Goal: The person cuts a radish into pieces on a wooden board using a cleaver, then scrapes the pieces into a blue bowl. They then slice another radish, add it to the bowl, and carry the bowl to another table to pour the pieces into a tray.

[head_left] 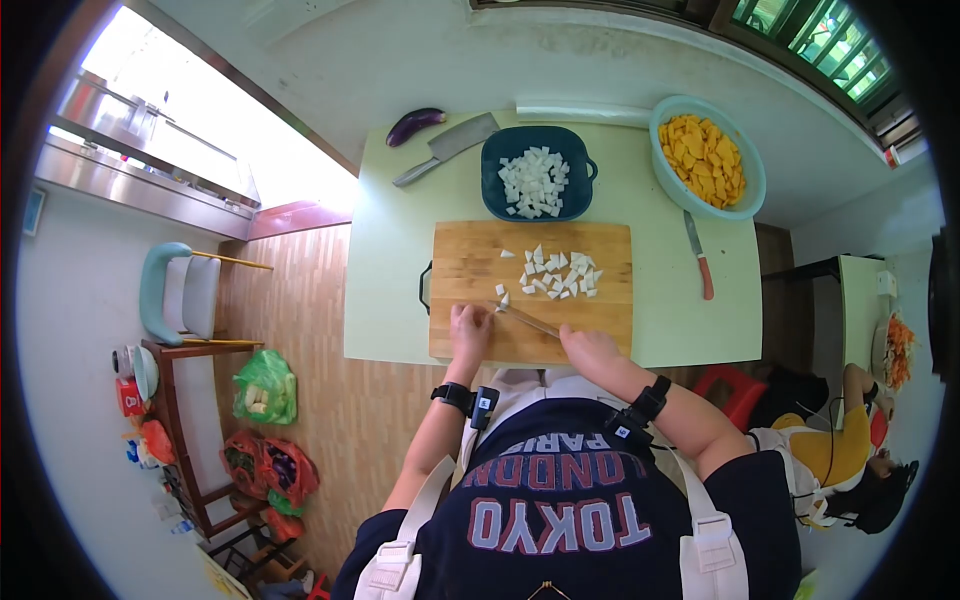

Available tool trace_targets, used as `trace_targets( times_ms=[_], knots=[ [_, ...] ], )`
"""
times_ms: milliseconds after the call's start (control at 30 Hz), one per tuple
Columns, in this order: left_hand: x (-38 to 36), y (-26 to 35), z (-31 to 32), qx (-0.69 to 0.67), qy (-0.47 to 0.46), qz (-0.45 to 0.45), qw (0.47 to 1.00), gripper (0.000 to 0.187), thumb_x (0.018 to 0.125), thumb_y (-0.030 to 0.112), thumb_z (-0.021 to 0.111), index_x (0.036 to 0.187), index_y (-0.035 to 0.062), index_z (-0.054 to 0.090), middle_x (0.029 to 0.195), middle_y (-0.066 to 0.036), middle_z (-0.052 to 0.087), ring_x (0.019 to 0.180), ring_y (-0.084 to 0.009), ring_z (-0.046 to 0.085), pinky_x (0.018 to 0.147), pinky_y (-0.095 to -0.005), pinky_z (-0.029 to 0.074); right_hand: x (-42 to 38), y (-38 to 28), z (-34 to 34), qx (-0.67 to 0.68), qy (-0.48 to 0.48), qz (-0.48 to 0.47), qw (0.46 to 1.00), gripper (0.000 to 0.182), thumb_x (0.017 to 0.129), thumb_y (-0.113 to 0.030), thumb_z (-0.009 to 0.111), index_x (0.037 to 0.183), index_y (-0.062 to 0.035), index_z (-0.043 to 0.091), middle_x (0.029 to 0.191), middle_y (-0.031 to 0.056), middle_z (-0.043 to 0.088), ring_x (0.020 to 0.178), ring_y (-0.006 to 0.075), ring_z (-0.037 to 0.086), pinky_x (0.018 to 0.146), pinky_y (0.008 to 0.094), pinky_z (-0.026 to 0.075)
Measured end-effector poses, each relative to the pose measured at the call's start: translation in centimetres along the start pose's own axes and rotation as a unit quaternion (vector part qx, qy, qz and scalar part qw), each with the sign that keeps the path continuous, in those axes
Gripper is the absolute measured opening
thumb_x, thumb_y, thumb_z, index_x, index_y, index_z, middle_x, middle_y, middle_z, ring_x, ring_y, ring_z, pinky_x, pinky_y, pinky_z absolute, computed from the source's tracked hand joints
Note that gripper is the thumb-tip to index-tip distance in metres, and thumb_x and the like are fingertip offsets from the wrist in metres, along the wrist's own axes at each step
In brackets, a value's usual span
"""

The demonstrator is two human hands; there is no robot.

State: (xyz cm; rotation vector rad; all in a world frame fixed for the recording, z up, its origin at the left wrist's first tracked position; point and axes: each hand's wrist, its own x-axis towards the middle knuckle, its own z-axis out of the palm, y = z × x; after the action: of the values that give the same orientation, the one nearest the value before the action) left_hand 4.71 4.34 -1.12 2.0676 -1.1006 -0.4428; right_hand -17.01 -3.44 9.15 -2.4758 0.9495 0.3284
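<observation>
My right hand (592,351) is wrapped round the handle of a kitchen knife (530,321), its blade slanting left across the front of the wooden cutting board (455,255). The blade's tip meets a small white vegetable piece (503,301). Just left of that tip, my left hand (470,328) rests on the board with curled fingers; what they hold, if anything, is hidden. Diced white vegetable (560,275) lies scattered over the board's right half. Behind the board, a dark blue basin (490,185) holds more white cubes.
A cleaver (455,145) and an eggplant (415,126) lie at the back left. On the right are a light blue bowl (757,185) of orange slices and a red-handled knife (700,262). A person in a yellow top (845,450) works at another table.
</observation>
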Motion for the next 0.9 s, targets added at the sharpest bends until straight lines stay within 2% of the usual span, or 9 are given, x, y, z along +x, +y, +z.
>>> trace_targets(
  times_ms=[167, 233, 300, 433, 467, 533, 600, 700, 900],
  knots=[
    [0.1, 0.8, 0.2, -0.018, -0.019, 0.011, 1.000, 0.010, 0.070, 0.006, 0.065, 0.077, 0.0018, 0.060, 0.083, -0.013, 0.052, 0.072, -0.0266, 0.053, 0.066, -0.0335, 0.045, 0.3, 0.4, -0.5, 0.009, -0.017, -0.003, 1.000, 0.010, 0.079, -0.008, 0.046, 0.085, -0.0002, 0.049, 0.067, 0.0170, 0.062, 0.063, 0.0314, 0.063, 0.052, 0.0411, 0.051],
    [0.1, 0.9, 0.4, -0.020, -0.031, 0.014, 0.999, 0.009, 0.070, 0.006, 0.065, 0.077, 0.0019, 0.060, 0.082, -0.013, 0.052, 0.073, -0.0269, 0.053, 0.066, -0.0337, 0.045, 0.4, 0.8, -0.4, 0.013, -0.005, -0.032, 0.999, 0.011, 0.079, -0.007, 0.046, 0.085, 0.0004, 0.049, 0.068, 0.0181, 0.062, 0.062, 0.0321, 0.063, 0.053, 0.0414, 0.050],
    [0.1, 0.4, 1.0, 0.007, -0.017, 0.036, 0.999, 0.011, 0.071, 0.008, 0.066, 0.077, 0.0004, 0.062, 0.081, -0.012, 0.052, 0.068, -0.0232, 0.055, 0.063, -0.0310, 0.046, 0.9, 1.0, -0.2, 0.031, 0.006, -0.042, 0.999, 0.011, 0.079, -0.007, 0.046, 0.085, 0.0008, 0.049, 0.067, 0.0185, 0.061, 0.062, 0.0328, 0.062, 0.053, 0.0417, 0.050],
    [0.5, 0.5, 1.5, -0.016, 0.000, 0.048, 0.999, 0.011, 0.070, 0.008, 0.066, 0.076, 0.0004, 0.061, 0.079, -0.012, 0.053, 0.069, -0.0232, 0.055, 0.063, -0.0312, 0.046, 2.2, 1.7, 3.7, 0.040, 0.026, -0.058, 0.997, 0.012, 0.078, -0.007, 0.045, 0.086, 0.0013, 0.049, 0.065, 0.0192, 0.060, 0.062, 0.0344, 0.061, 0.052, 0.0426, 0.048],
    [0.6, 1.1, 1.1, 0.013, -0.012, 0.044, 0.999, 0.011, 0.070, 0.008, 0.067, 0.075, 0.0002, 0.061, 0.079, -0.013, 0.053, 0.069, -0.0237, 0.055, 0.062, -0.0314, 0.046, 2.6, 2.1, 4.2, 0.039, 0.029, -0.057, 0.997, 0.012, 0.078, -0.007, 0.045, 0.086, 0.0013, 0.049, 0.065, 0.0192, 0.060, 0.062, 0.0344, 0.061, 0.052, 0.0426, 0.048],
    [0.2, 1.1, 0.9, 0.044, -0.026, 0.040, 0.998, 0.011, 0.069, 0.007, 0.067, 0.075, 0.0001, 0.061, 0.079, -0.013, 0.053, 0.069, -0.0243, 0.055, 0.061, -0.0315, 0.046, 2.7, 2.2, 4.3, 0.075, 0.061, -0.026, 0.995, 0.012, 0.078, -0.008, 0.045, 0.085, 0.0007, 0.049, 0.063, 0.0184, 0.059, 0.061, 0.0346, 0.061, 0.051, 0.0430, 0.048],
    [0.7, 0.7, 1.2, 0.025, -0.042, 0.043, 0.998, 0.009, 0.068, 0.006, 0.064, 0.073, 0.0010, 0.059, 0.079, -0.013, 0.053, 0.072, -0.0278, 0.053, 0.064, -0.0347, 0.044, 2.6, 2.6, 3.9, 0.053, 0.064, -0.037, 0.996, 0.012, 0.078, -0.009, 0.045, 0.084, 0.0002, 0.050, 0.063, 0.0180, 0.060, 0.060, 0.0347, 0.061, 0.051, 0.0434, 0.048],
    [1.2, 0.5, 1.5, -0.025, -0.041, 0.028, 0.998, 0.009, 0.068, 0.006, 0.064, 0.073, 0.0013, 0.059, 0.079, -0.013, 0.053, 0.072, -0.0278, 0.054, 0.062, -0.0342, 0.045, 1.4, 3.1, 2.8, 0.028, 0.074, -0.035, 0.996, 0.013, 0.078, -0.012, 0.046, 0.083, -0.0007, 0.050, 0.063, 0.0172, 0.060, 0.060, 0.0344, 0.061, 0.051, 0.0440, 0.048],
    [4.2, 1.4, 2.7, -0.003, -0.041, 0.115, 0.993, 0.007, 0.069, 0.003, 0.063, 0.075, 0.0023, 0.060, 0.079, -0.013, 0.055, 0.070, -0.0267, 0.054, 0.063, -0.0336, 0.046, -4.1, 4.6, 2.2, 0.052, 0.165, 0.033, 0.984, 0.015, 0.076, -0.017, 0.052, 0.082, -0.0034, 0.049, 0.065, 0.0152, 0.059, 0.060, 0.0317, 0.060, 0.050, 0.0423, 0.047]
  ],
)
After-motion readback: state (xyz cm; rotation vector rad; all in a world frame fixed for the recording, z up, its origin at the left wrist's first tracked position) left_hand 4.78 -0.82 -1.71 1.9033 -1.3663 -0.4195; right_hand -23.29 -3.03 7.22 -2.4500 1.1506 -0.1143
